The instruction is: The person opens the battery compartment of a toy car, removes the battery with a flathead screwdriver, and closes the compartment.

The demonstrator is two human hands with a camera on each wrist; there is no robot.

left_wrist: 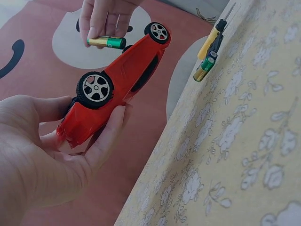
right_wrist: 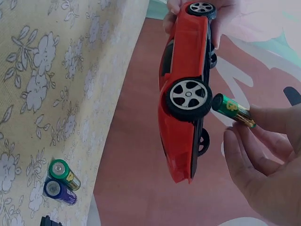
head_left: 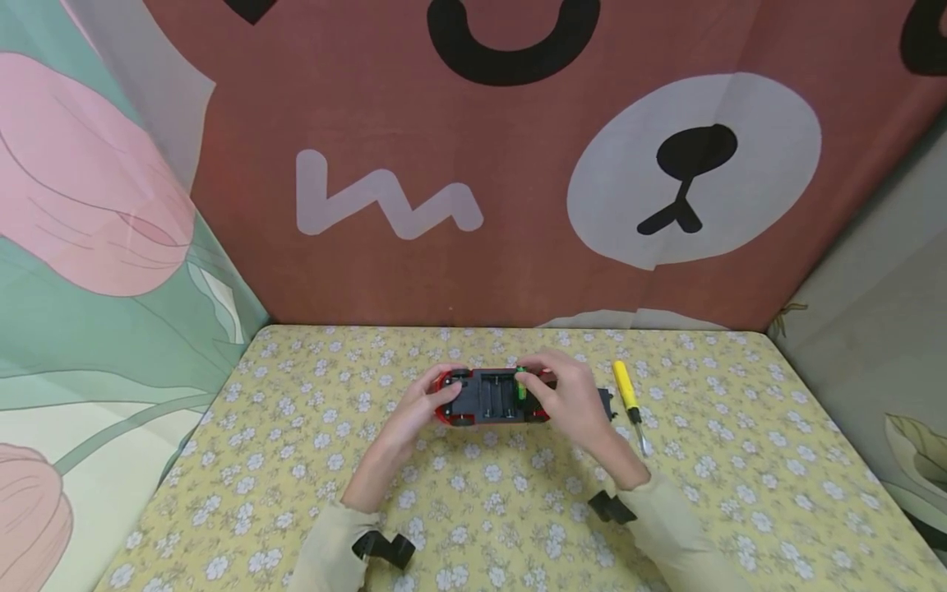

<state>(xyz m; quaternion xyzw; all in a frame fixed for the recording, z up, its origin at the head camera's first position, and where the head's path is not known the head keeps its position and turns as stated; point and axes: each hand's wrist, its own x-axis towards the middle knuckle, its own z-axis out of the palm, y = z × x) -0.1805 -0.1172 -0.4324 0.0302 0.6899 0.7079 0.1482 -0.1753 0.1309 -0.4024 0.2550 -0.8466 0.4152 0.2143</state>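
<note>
A red toy car [left_wrist: 124, 77] is held wheels-up, its black underside [head_left: 466, 401] facing the head camera. My left hand [head_left: 414, 411] grips one end of it, thumb on the underside and fingers along the body. An uncovered battery compartment [head_left: 497, 397] shows in the middle of the underside. Between thumb and fingertips my right hand [head_left: 575, 403] pinches a green and gold battery [right_wrist: 231, 109]. That battery is close over the underside, near a wheel [right_wrist: 188, 98] in the right wrist view.
A yellow-handled screwdriver [head_left: 625, 388] lies right of the right hand. Beside it is a small black plastic piece [head_left: 607, 403]. A green battery [right_wrist: 65, 173] and a purple battery [right_wrist: 60, 190] lie together on the flowered tablecloth [head_left: 296, 460]. A printed curtain [head_left: 370, 279] hangs behind.
</note>
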